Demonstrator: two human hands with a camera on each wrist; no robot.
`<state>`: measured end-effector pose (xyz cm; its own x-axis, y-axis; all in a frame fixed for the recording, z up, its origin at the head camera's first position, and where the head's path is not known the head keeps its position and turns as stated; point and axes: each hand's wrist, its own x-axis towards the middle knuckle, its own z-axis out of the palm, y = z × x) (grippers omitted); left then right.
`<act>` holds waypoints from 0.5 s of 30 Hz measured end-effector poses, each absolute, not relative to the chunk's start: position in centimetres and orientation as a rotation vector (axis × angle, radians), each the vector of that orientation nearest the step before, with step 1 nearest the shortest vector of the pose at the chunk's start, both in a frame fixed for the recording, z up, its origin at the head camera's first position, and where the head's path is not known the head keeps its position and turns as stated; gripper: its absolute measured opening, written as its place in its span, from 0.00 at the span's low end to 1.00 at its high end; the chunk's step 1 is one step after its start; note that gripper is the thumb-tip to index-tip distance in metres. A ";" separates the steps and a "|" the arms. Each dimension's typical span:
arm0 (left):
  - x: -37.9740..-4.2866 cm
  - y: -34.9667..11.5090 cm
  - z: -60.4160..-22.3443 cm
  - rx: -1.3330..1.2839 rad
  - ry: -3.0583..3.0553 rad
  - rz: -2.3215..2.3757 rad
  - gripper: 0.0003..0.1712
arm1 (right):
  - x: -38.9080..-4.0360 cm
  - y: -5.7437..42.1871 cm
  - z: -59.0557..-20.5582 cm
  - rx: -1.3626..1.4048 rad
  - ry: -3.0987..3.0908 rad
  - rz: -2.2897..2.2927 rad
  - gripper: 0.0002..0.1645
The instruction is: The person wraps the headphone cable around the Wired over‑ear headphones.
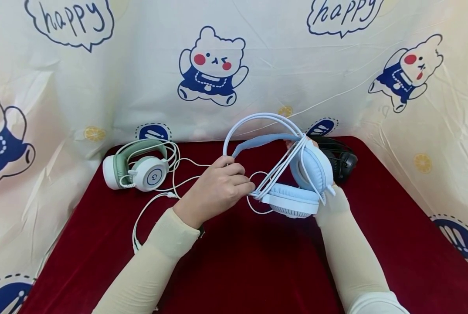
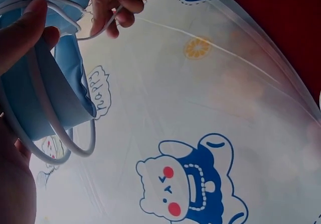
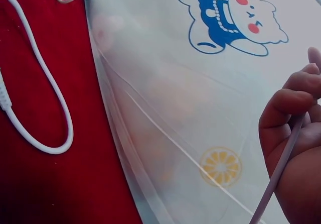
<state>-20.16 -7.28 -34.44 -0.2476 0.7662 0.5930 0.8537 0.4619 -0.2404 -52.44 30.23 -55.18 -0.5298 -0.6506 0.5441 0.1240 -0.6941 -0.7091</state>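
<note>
Although several cable turns (image 1: 282,169) already cross the blue headset (image 1: 293,193), winding appears unfinished, a loose length (image 3: 277,174) remaining. Left to right: green-and-white headset (image 1: 152,171), on red-covered bench (image 1: 257,270); left hand (image 1: 218,185), fingers gripping headband and turns; blue headset, raised, mostly right of those fingers; right hand (image 3: 303,148), partly behind it, fingers curled round the loose length; black headset (image 1: 344,163), beyond.

Headphones (image 1: 295,206) above the table (image 1: 257,266); headset (image 1: 149,173) on its back left, second headset (image 1: 346,165) on back right, curtain (image 1: 273,56) behind
</note>
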 end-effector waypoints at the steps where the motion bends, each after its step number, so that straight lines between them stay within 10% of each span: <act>1: -20.1 -7.3 -34.4 -1.343 -2.054 -0.183 0.09 | -54.8 30.5 -56.8 -1.216 0.785 -2.154 0.25; 4: -20.0 -7.2 -34.3 -1.340 -2.059 -0.232 0.10 | -54.6 28.0 -56.9 -1.279 0.846 -2.108 0.25; 11: -20.1 -7.0 -35.0 -1.303 -2.052 -0.264 0.12 | -32.1 16.5 -41.3 -0.736 1.771 -2.348 0.23; 15: -20.6 -6.9 -35.5 -1.242 -2.030 -0.251 0.10 | -29.8 14.5 -41.0 -0.771 1.932 -2.293 0.27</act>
<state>-20.56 -6.87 -35.50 -0.2656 0.6913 0.6720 0.8342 0.5142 -0.1993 -29.76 14.53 -41.05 -0.8751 -0.3442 0.3401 -0.2767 -0.2206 -0.9353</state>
